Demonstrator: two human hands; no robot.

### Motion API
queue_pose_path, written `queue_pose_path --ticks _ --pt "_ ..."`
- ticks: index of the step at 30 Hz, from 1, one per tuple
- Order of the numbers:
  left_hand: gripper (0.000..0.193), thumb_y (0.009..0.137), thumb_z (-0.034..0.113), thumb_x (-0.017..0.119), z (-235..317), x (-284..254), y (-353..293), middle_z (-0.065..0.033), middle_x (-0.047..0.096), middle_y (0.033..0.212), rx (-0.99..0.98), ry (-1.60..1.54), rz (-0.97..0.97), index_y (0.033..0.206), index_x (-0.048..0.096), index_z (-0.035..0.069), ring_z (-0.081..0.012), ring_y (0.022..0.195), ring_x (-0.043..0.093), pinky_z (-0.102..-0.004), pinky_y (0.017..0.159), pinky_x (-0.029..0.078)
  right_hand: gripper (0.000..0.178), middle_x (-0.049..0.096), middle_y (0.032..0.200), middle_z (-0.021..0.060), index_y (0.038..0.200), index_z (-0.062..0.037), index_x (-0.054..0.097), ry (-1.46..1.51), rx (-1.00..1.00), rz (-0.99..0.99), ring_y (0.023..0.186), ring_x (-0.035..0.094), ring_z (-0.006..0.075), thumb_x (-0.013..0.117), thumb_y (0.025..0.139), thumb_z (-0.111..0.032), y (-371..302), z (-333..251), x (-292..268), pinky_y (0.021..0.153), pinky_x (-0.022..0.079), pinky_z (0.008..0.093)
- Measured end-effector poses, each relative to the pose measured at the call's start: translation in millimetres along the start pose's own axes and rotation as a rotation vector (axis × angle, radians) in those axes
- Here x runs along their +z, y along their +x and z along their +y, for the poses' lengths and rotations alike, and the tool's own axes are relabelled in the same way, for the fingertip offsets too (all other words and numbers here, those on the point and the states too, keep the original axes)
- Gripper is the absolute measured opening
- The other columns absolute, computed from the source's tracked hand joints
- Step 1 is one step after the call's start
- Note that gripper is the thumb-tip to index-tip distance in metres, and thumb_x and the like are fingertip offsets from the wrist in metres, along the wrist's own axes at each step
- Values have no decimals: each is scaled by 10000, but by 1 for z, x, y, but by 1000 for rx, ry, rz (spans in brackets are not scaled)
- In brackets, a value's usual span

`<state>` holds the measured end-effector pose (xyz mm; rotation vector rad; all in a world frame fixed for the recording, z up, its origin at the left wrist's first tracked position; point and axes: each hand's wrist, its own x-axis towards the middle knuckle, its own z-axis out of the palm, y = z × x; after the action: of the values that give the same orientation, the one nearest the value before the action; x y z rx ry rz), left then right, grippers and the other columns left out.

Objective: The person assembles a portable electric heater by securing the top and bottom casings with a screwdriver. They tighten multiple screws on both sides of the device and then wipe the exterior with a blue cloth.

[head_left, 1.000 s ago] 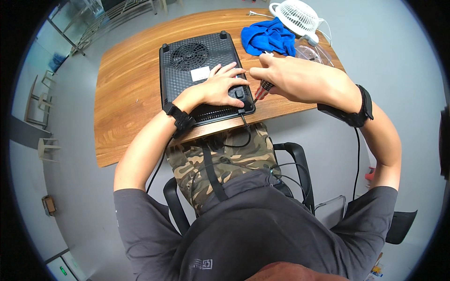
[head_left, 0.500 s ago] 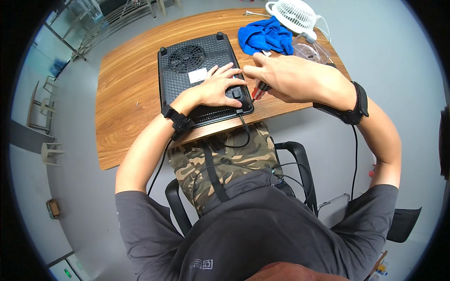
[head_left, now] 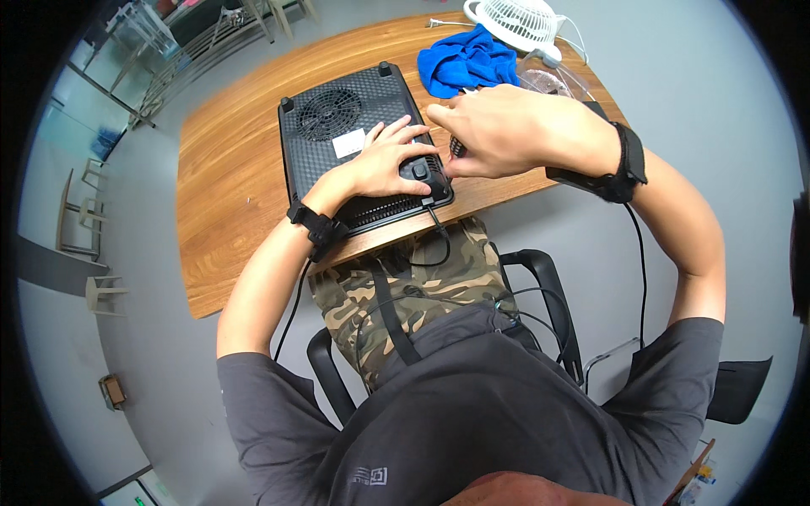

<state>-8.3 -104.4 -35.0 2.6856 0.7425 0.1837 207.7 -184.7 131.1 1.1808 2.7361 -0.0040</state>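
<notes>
Box: black flat box (head_left: 359,156), bottom side up on the wooden table (head_left: 236,177), long side pointing away.
Left hand (head_left: 388,164): fingers spread flat on box.
Right hand (head_left: 494,131): fingers pinched on a small dark tool (head_left: 456,148), just right of box corner.
Nearer: left hand.

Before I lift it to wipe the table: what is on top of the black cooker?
The left hand lies flat on the black cooker, beside a white label. The right hand covers its corner.
</notes>
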Motion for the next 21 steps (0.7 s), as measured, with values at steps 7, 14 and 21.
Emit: queue_pose_path --ticks 7,14,21 --pt "794 796 618 775 3 -2 -2 -146 334 1644 -8 -4 -21 1454 584 217 -378 1577 141 -639 1243 78 328 693 759 187 1059 39 634 238 -85 -78 745 691 406 672 979 -277 7 11 -2 700 566 449" --pt "807 795 624 776 -1 1 -2 -149 336 1643 1 -13 -2 1463 577 217 -378 1579 135 -633 1245 72 525 664 676 201 861 47 672 -60 -10 34 659 677 396 600 1010 -451 7 0 9 631 558 444" --pt "791 801 628 762 1 -3 2 -146 339 1641 -18 -41 -38 1463 577 237 -381 1579 136 -629 1248 49 412 701 776 185 1142 28 631 -8 -314 276 741 696 390 652 992 -355 -6 12 10 718 566 440"
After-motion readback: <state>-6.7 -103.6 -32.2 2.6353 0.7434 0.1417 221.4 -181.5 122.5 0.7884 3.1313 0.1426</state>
